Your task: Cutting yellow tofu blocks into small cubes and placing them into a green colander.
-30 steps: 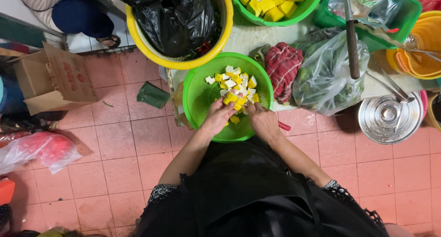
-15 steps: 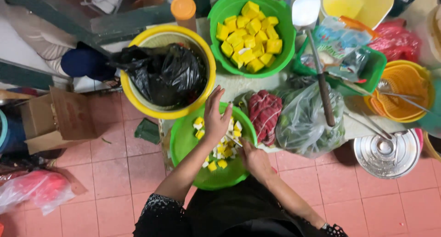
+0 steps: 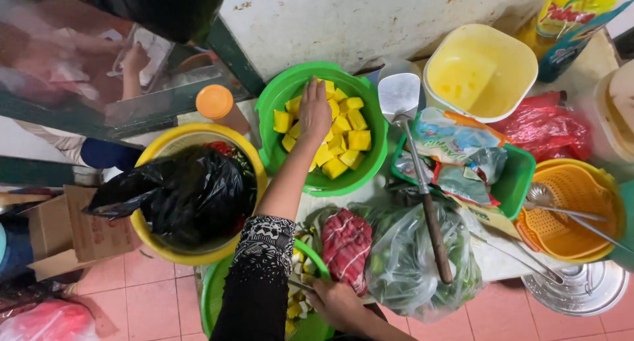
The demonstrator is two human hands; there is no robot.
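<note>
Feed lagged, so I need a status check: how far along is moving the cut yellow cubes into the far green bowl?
Done: the far green bowl holds a pile of yellow cubes. In hand: the left hand rests on that pile; the right hand is at the near green bowl. Left: some cut pieces lie there.

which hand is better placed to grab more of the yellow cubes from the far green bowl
Left. The left hand is stretched out and already resting on the yellow cubes in the far green bowl; the right hand is down at the near green bowl.
</note>
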